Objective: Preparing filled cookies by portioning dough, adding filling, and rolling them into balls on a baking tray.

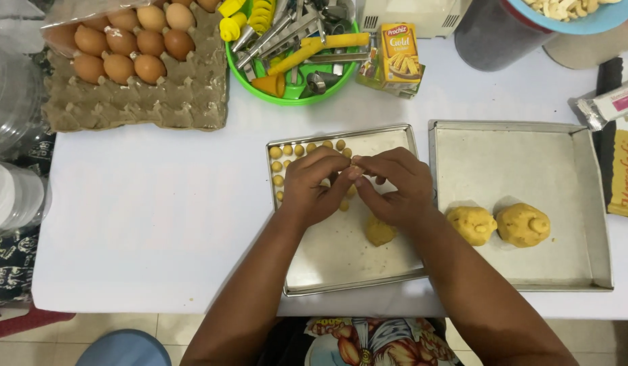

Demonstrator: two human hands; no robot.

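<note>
Where the fingertips of both hands meet, a tiny bit of pale dough (356, 163) is pinched between them, most of it hidden by the fingers. Left hand (315, 184) curled, thumb and forefinger closed on the dough from the left; right hand (395, 184) curled likewise, fingertips pressing the same bit from the right. Both hands hover over the small metal tray (341, 261), roughly above its middle. Under the right hand, on the tray floor, a yellow dough lump (379, 231), partly covered by the wrist. Along the tray's upper left corner, small dough balls (299, 150) in a row across the top and a short column down the left side; a few more show under the left hand's fingers. Just to the right, close beside the small tray, a larger square baking pan (585, 203) holding two big dough lumps (498, 225) side by side near its lower left. Both pans sit on a white table (158, 210). At the far edge: an egg carton (192, 95) with brown eggs (124, 47) at its left end, a green bowl (293, 95) full of metal and yellow utensils, a small yellow box (400, 51) next to it. At the right edge, wrapped packets (622, 135), partly out of frame.
</note>
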